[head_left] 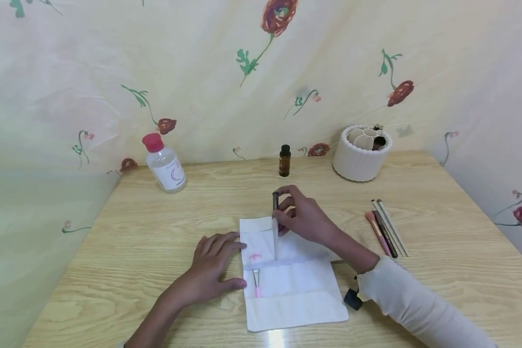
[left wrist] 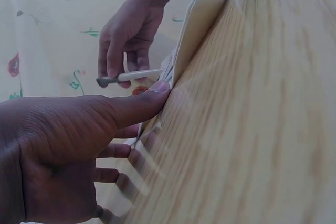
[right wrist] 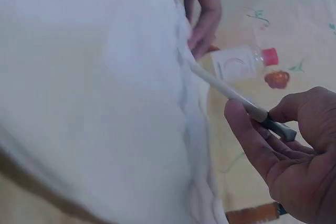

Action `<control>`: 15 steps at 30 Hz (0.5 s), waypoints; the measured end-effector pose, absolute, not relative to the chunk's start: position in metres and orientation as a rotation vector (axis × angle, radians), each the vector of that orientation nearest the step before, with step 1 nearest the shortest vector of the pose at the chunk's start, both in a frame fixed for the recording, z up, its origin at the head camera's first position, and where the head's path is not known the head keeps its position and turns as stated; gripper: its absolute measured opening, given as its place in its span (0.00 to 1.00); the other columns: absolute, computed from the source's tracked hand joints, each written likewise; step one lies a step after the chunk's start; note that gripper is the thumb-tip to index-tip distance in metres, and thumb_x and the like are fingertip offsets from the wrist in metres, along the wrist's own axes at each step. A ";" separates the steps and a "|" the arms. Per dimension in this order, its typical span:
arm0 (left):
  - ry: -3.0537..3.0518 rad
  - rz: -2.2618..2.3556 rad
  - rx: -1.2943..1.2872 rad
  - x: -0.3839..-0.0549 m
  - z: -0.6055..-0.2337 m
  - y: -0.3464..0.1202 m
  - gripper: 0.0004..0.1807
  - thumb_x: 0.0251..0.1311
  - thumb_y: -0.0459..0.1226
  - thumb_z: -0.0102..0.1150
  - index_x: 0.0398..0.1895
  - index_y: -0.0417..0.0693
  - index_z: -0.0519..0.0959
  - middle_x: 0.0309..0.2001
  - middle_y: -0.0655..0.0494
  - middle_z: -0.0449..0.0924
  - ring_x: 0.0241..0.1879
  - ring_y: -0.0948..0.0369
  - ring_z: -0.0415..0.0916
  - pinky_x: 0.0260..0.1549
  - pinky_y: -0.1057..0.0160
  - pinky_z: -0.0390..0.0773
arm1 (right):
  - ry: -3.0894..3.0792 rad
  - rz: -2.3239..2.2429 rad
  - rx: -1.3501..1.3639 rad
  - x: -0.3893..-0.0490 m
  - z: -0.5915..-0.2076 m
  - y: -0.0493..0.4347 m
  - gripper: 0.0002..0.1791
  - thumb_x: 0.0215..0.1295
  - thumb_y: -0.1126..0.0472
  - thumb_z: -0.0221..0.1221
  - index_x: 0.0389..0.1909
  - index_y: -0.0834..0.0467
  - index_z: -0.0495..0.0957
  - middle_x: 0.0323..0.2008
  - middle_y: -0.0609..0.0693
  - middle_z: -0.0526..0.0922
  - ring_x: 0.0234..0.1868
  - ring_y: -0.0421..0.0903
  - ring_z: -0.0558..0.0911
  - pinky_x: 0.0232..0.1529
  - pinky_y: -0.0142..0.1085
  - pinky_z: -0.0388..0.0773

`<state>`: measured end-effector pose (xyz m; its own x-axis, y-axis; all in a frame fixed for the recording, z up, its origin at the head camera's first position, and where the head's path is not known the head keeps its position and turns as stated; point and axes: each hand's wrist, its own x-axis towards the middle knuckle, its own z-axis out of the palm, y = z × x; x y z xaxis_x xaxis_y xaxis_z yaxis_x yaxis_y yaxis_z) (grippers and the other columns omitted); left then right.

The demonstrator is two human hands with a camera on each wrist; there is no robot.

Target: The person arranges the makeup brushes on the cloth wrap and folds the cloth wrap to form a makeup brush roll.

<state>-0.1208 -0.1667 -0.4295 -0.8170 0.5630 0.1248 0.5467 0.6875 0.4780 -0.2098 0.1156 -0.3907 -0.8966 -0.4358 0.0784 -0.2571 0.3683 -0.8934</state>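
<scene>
At the centre of the head view, my right hand (head_left: 299,218) pinches a slim brush (head_left: 276,239) near its dark end, pale handle pointing down to the strip across a white cloth case (head_left: 300,278); the high grip seems meant to leave the lower handle free. Whether its tip is under the strip, I cannot tell. My left hand (head_left: 213,266), fingers spread, rests along the case's left edge, thumb on the cloth, probably steadying it. The held brush stands to the right of that hand, apart from it. Loose brushes (head_left: 389,229) lie right of centre, seemingly kept within reach.
</scene>
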 end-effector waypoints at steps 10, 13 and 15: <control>2.856 0.764 0.917 -0.121 -0.428 -0.166 0.42 0.56 0.58 0.68 0.71 0.53 0.67 0.76 0.50 0.55 0.73 0.46 0.48 0.67 0.30 0.38 | 2.262 -1.380 -0.588 -0.194 -0.401 0.107 0.23 0.68 0.64 0.64 0.60 0.58 0.67 0.40 0.53 0.83 0.28 0.50 0.87 0.33 0.41 0.85; 2.858 0.776 0.922 -0.120 -0.428 -0.166 0.41 0.57 0.58 0.68 0.71 0.53 0.68 0.76 0.49 0.55 0.73 0.44 0.49 0.67 0.29 0.38 | 2.372 -1.224 -0.676 -0.190 -0.400 0.109 0.21 0.65 0.60 0.67 0.55 0.57 0.71 0.38 0.49 0.82 0.29 0.43 0.85 0.34 0.37 0.83; 2.857 0.791 0.925 -0.120 -0.428 -0.166 0.40 0.58 0.58 0.67 0.70 0.52 0.68 0.76 0.49 0.56 0.73 0.44 0.49 0.66 0.28 0.38 | 2.445 -1.123 -0.768 -0.188 -0.399 0.111 0.20 0.64 0.58 0.69 0.52 0.57 0.73 0.36 0.46 0.81 0.31 0.40 0.83 0.35 0.35 0.81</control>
